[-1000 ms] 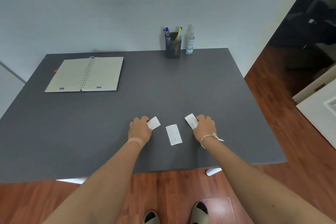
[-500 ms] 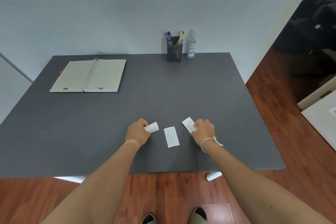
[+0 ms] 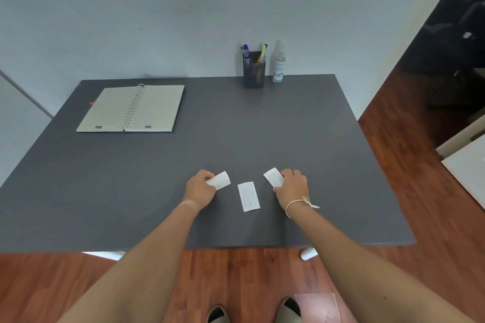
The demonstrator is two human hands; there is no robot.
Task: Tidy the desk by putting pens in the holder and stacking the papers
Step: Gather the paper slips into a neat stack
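**Both hands pinching paper slips at the near edge of the desk**

I am standing at the dark grey desk with both arms reaching over its near edge. My left hand is closing thumb and fingers on the left paper slip; the slip is curling upward at its free end and is sticking out to the right of my fingers. My right hand is pinching the right paper slip at its near-right corner, and the rest of that slip is angling away to the upper left. I cannot tell whether either slip is clear of the desk surface.

The middle paper slip is lying flat on the desk between my two hands, apart from both, with its long side running roughly front to back.

The pen holder is standing upright at the far edge of the desk, against the wall, well apart from my hands. The pens are standing inside it. A spray bottle is standing just beside the holder on its right. An open spiral notebook is lying flat at the far left of the desk.
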